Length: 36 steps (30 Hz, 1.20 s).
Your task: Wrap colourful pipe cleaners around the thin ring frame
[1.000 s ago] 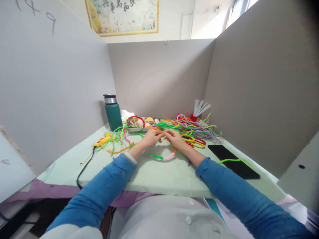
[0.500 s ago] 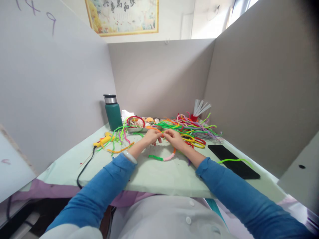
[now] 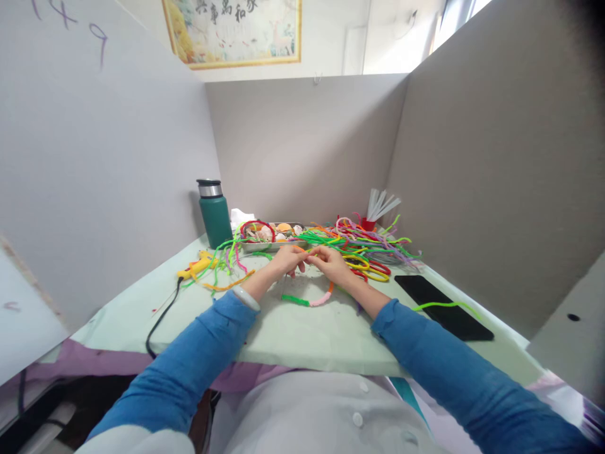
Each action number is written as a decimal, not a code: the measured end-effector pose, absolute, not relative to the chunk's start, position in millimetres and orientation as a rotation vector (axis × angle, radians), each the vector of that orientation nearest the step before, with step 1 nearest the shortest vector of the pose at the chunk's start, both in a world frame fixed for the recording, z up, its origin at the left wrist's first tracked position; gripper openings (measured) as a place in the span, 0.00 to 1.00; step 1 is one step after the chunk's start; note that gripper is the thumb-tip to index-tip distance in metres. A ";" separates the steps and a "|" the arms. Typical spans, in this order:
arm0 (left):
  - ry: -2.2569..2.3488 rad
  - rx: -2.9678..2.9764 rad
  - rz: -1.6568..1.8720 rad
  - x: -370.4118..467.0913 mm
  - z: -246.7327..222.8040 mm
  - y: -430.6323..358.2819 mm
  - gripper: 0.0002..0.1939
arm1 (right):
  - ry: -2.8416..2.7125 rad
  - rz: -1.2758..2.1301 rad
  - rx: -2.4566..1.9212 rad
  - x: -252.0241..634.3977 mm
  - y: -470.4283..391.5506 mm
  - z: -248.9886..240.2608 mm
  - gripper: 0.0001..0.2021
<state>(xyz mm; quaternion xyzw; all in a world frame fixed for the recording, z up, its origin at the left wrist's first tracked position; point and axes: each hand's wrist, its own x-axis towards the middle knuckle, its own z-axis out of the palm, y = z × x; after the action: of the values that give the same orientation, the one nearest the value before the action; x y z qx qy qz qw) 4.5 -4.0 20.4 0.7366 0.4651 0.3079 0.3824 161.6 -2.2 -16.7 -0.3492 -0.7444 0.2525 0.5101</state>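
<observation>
My left hand point(image 3: 289, 259) and my right hand point(image 3: 331, 262) meet over the middle of the table, fingers pinched together. Between them is a ring of thin wire, partly wrapped in fuzzy pipe cleaner. Its near side shows a green stretch point(image 3: 296, 301), a pink stretch point(image 3: 321, 299) and a bit of orange point(image 3: 331, 287). An orange pipe cleaner point(image 3: 299, 249) shows just behind the left fingers. The fingertips hide the exact spot they grip. Close by on the right lie yellow pipe cleaner loops point(image 3: 377, 275).
A tray point(image 3: 250, 246) of shells stands behind my hands, beside a heap of pipe cleaners point(image 3: 326, 237). On the left are a green bottle point(image 3: 215, 217) and a corded yellow glue gun point(image 3: 193, 270). A red cup point(image 3: 368, 224) holds white sticks; a black phone point(image 3: 439, 306) lies right.
My fingertips have shifted very slightly at the pinch, and the orange strand between them is less visible. The ring and everything else stay in place.
</observation>
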 end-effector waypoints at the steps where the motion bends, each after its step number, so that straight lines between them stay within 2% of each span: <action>1: 1.197 1.880 0.778 4.5 20.3 -4.0 0.15 | -1.793 0.614 -0.835 161.6 -2.5 -16.2 0.13; 16: 1.255 1.966 0.767 3.0 11.8 4.7 0.17 | -1.835 0.580 -0.855 161.4 -4.8 -13.1 0.11; 25: 1.291 2.107 0.904 2.8 9.6 3.9 0.19 | -1.795 0.544 -0.883 163.2 0.0 -17.4 0.12; 36: 1.331 2.188 1.089 3.5 9.5 4.3 0.12 | -1.793 0.560 -0.887 163.2 4.4 -19.4 0.12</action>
<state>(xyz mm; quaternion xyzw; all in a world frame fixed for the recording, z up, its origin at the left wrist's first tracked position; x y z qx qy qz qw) 3.5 4.3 9.5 0.7735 0.4707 0.3851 0.1784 163.2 4.4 -19.4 -0.3681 -0.7439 0.2324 0.5071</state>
